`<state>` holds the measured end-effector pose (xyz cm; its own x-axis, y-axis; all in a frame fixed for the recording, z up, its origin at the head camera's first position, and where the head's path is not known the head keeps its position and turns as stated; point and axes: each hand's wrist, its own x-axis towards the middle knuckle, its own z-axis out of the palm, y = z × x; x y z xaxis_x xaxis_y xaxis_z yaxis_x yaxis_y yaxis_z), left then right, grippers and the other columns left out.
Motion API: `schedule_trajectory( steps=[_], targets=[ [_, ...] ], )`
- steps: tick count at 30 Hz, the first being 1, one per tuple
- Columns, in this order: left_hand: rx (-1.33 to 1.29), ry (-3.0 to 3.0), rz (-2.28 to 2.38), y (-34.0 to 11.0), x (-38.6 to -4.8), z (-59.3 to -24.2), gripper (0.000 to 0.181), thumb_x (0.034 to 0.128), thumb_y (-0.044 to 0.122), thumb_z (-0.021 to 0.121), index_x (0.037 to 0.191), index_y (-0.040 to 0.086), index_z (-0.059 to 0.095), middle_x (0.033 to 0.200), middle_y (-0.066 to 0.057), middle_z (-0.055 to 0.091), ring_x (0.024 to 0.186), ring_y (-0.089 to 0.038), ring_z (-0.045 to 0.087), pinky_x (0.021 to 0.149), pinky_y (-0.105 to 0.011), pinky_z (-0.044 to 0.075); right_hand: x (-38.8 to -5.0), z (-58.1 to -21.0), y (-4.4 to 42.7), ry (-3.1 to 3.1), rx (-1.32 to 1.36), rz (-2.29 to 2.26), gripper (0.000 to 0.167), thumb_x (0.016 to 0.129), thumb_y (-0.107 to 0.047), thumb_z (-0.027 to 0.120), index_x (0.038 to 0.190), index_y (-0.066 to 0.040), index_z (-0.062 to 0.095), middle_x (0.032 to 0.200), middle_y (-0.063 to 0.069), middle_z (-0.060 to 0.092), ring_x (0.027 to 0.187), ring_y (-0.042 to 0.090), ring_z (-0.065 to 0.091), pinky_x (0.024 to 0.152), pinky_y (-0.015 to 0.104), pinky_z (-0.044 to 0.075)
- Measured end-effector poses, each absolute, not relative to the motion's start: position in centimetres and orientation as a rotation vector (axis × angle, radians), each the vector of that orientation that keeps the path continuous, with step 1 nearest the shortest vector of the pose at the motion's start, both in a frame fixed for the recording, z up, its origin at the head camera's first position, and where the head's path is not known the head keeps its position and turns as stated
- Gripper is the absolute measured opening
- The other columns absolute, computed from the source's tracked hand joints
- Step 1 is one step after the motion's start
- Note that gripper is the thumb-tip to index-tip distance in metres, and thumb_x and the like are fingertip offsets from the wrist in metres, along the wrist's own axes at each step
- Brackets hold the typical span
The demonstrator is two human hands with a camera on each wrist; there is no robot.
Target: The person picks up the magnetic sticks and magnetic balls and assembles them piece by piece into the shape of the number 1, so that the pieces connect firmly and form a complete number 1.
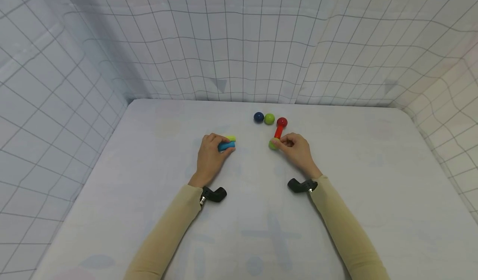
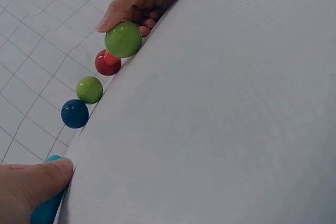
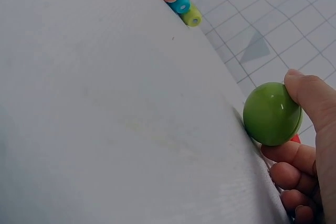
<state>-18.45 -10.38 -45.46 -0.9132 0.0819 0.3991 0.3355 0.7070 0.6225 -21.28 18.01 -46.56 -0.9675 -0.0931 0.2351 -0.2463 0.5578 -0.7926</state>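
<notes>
My left hand holds a blue cylinder between thumb and fingers on the white table. A yellow-green cylinder lies right behind it; the right wrist view shows a small hole in the end of each. To the right, my right hand pinches a green ball with its thumb on one side and a finger below. Beyond that ball a red rod runs toward a red ball. Whether rod and balls are joined, I cannot tell.
A dark blue ball and a second green ball sit side by side at the back, left of the red ball. Behind the white table hangs a white curtain with a dark grid, which also rises at both sides.
</notes>
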Motion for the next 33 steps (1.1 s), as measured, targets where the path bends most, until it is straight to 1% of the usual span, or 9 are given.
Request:
schedule_trajectory(
  steps=[7, 15, 21, 25, 33],
  targets=[
    [-0.315, -2.579, -1.077, -10.33, -18.34, -45.53, 0.026, 0.0797, 0.023, 0.079, 0.096, 0.006, 0.068, 0.095, -0.006, 0.059, 0.089, -0.023, 0.051, 0.078, -0.037, 0.043, -21.32, -46.49, 17.97, -2.634, 0.292, 1.365, 0.03, 0.083, -0.038, 0.074, 0.083, -0.007, 0.071, 0.074, 0.004, 0.056, 0.075, 0.019, 0.046, 0.067, 0.031, 0.035],
    [-0.326, -2.568, -1.145, -10.3, -18.36, -45.47, 0.028, 0.0764, 0.024, 0.081, 0.093, 0.006, 0.067, 0.087, -0.004, 0.057, 0.078, -0.018, 0.052, 0.071, -0.033, 0.043, -21.31, -46.43, 17.99, -2.638, 0.298, 1.356, 0.031, 0.083, -0.037, 0.074, 0.084, -0.007, 0.071, 0.074, 0.004, 0.056, 0.075, 0.019, 0.046, 0.067, 0.031, 0.035],
    [-0.299, -2.557, -1.175, -10.22, -18.32, -45.47, 0.03, 0.075, 0.025, 0.083, 0.091, 0.005, 0.068, 0.083, -0.003, 0.058, 0.074, -0.016, 0.055, 0.068, -0.031, 0.045, -21.26, -46.41, 17.98, -2.636, 0.298, 1.355, 0.032, 0.083, -0.038, 0.073, 0.084, -0.007, 0.071, 0.074, 0.004, 0.055, 0.075, 0.019, 0.046, 0.067, 0.032, 0.035],
    [-0.264, -2.57, -1.158, -10.18, -18.24, -45.51, 0.03, 0.0754, 0.027, 0.082, 0.09, 0.005, 0.069, 0.079, -0.003, 0.057, 0.072, -0.016, 0.054, 0.065, -0.031, 0.044, -21.32, -46.5, 18.0, -2.638, 0.294, 1.355, 0.032, 0.083, -0.039, 0.073, 0.083, -0.007, 0.071, 0.074, 0.004, 0.055, 0.075, 0.019, 0.046, 0.067, 0.031, 0.035],
    [-0.245, -2.592, -1.13, -10.0, -18.15, -45.5, 0.029, 0.0787, 0.025, 0.08, 0.092, 0.002, 0.07, 0.078, -0.005, 0.057, 0.071, -0.017, 0.054, 0.064, -0.032, 0.045, -21.17, -46.42, 17.94, -2.633, 0.279, 1.369, 0.031, 0.082, -0.038, 0.074, 0.082, -0.007, 0.071, 0.072, 0.004, 0.054, 0.074, 0.019, 0.045, 0.067, 0.031, 0.034]
  ],
)
